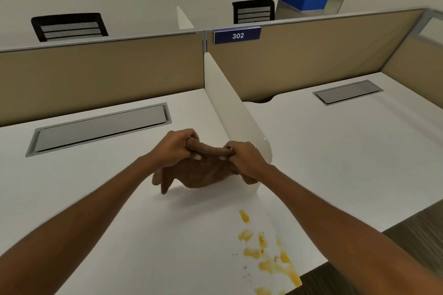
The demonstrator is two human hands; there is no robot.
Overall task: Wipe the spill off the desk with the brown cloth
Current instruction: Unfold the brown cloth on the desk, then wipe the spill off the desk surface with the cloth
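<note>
A brown cloth [203,172] hangs bunched above the white desk [107,199], its lower folds near or touching the surface. My left hand [173,148] grips its top edge at the left. My right hand [242,155] grips the same edge at the right, so the cloth is stretched between both fists. A yellow-orange spill [266,256] with small crumbs lies in patches on the desk near its front right corner, well in front of the cloth and below my right forearm.
A white rounded divider [230,115] stands just behind my right hand, splitting this desk from the neighbouring one [347,151]. Grey cable hatches [100,127] [347,92] are set into each desk. Tan partition panels [96,74] close the back. The desk's front edge meets dark carpet [419,230].
</note>
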